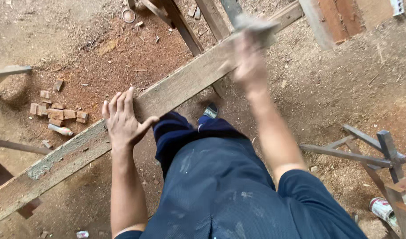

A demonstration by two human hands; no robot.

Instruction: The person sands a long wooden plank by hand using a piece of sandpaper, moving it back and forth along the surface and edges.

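Left hand (122,118) lies flat, fingers spread, on plank (167,90). Right hand (248,62), blurred, grips grey block (255,25) on it. Can (382,208) near right; contents unseen.

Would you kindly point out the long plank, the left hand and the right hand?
long plank (180,86), head view, bare top face between the hands.
left hand (122,120), head view, back of the hand.
right hand (249,62), head view, blurred back of the hand.

Motion blurs the right hand (249,66) and the flat grey piece (256,24) in its grip, leaving its kind unclear. The long plank (176,90) runs out of frame at near left. A can (382,208) at near right is partly hidden behind a wooden frame (380,155).
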